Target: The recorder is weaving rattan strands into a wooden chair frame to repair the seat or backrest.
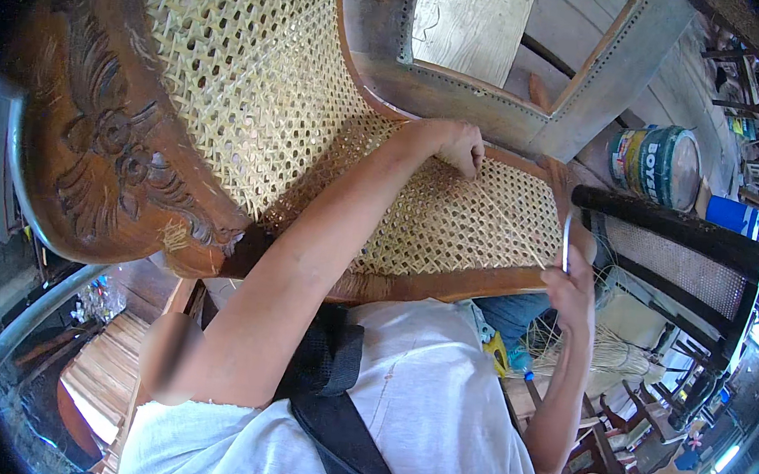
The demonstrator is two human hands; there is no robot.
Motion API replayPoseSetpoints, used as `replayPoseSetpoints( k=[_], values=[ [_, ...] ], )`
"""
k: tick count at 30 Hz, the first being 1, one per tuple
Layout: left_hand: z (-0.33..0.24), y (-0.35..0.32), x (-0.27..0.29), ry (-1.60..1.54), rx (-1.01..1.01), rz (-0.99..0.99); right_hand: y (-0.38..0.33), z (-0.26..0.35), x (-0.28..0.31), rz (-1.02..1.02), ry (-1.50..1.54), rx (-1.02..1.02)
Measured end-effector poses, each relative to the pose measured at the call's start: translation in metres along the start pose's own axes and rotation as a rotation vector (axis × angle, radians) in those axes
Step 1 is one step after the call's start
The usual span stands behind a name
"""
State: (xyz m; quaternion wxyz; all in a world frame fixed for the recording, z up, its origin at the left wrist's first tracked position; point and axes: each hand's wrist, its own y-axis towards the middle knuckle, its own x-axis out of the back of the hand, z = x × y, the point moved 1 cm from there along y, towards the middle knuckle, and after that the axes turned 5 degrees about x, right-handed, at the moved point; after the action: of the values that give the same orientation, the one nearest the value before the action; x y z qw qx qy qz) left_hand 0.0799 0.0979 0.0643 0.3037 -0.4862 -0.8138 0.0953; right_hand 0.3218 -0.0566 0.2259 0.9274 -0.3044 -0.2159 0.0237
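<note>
Cane webbing (454, 217) stretched across the seat of a carved wooden chair (121, 166) is the thing under both hands, lying just past the person's white shirt (436, 407) and the black strap (335, 416) that crosses it. Nearest that seat's front rail, the right hand (573, 288) is closed on a thin blade-like tool (565, 241), held upright at the seat's right corner where loose strand ends stick out. Farther across the seat, the left hand (457, 144) is curled with its fingers pressed down on the weave by the back rail; whether it pinches a strand cannot be told. To do this well, the judgement would be to keep that pressing hand firm so the weave stays taut, and to work the tool close along the rail edge without nicking neighbouring strands. Left of the seat rises the chair's woven back, its cane paler and more open. Beyond the seat's back rail leans a grey wooden frame (539, 97) with a row of small holes along its inner edge. Right of the seat stands a dark chair (680, 248) with a fine woven panel, with a bundle of loose fibre (606, 355) below it, and farther off a paint can (661, 164).
</note>
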Motion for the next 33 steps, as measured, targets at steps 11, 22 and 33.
replayPoseSetpoints(
  k=[11,22,33],
  values=[
    [0.003,0.019,0.000,-0.069,0.423,0.139,0.000,0.001,0.022,-0.055,0.093,-0.058],
    [-0.046,0.019,-0.007,-0.317,-0.053,0.205,0.030,0.079,-0.002,-0.082,0.388,0.249],
    [0.014,0.013,0.010,-0.323,0.045,-0.020,0.047,0.065,-0.060,0.114,-0.883,0.230]
  ],
)
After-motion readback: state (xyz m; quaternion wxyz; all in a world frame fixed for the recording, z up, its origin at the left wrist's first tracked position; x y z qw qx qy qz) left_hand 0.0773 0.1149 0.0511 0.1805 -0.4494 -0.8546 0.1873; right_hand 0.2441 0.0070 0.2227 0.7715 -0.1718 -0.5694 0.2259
